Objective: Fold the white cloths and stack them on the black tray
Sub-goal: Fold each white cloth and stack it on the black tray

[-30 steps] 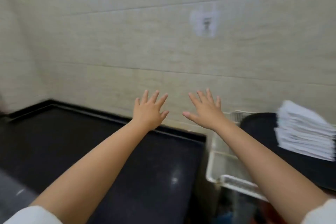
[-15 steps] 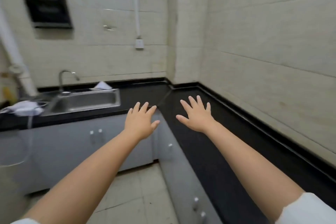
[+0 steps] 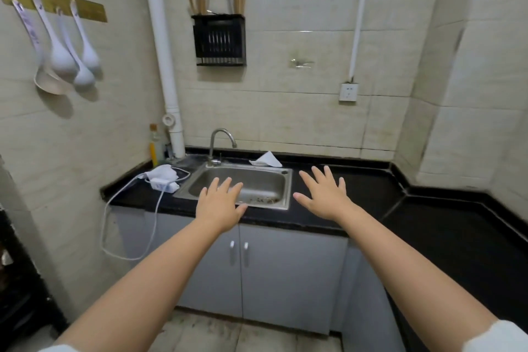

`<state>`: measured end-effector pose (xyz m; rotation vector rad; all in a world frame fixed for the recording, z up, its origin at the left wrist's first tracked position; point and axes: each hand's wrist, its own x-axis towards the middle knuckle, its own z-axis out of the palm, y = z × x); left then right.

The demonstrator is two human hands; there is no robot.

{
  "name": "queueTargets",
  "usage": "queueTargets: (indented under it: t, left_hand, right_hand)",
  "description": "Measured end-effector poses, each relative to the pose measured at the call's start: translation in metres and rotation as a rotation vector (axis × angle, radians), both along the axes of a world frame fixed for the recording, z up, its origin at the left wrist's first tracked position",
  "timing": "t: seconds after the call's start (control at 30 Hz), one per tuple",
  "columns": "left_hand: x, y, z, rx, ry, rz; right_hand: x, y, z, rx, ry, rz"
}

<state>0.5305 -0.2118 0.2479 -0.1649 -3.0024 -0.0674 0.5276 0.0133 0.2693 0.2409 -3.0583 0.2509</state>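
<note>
Both my arms reach straight out in front of me, palms down and fingers spread. My left hand [image 3: 220,204] hovers over the front edge of a steel sink [image 3: 245,188]. My right hand [image 3: 324,194] hovers over the black counter [image 3: 368,194] just right of the sink. Neither hand holds anything. A small white cloth or paper [image 3: 265,160] lies behind the sink against the wall. A crumpled white cloth [image 3: 161,173] lies on the counter left of the sink. The black tray and the stack of folded cloths are out of view.
A faucet [image 3: 220,143] stands behind the sink. A white power strip [image 3: 164,184] with a hanging cord lies at the left. Ladles [image 3: 61,46] and a black utensil rack [image 3: 218,38] hang on the tiled wall. Grey cabinets [image 3: 257,271] sit below; the counter turns a corner at right.
My view has swung left, away from the tray and folded stack, past the counter corner to the sink. Both hands stay outstretched, open and empty.
</note>
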Motion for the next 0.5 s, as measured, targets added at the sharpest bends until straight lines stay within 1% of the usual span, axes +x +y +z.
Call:
queueTargets:
  t: [0.17, 0.3, 0.5]
  left_hand:
    - [-0.092, -0.006, -0.005, 0.026, -0.004, 0.053]
    - [-0.176, -0.008, -0.013, 0.027, -0.003, 0.04]
    - [-0.333, -0.022, -0.029, 0.033, -0.001, 0.01]
  right_hand:
    - [-0.099, -0.004, -0.017, 0.017, -0.061, 0.036]
    - [-0.184, -0.011, -0.032, 0.032, -0.083, 0.042]
    - [-0.335, -0.032, -0.052, 0.001, -0.093, -0.011]
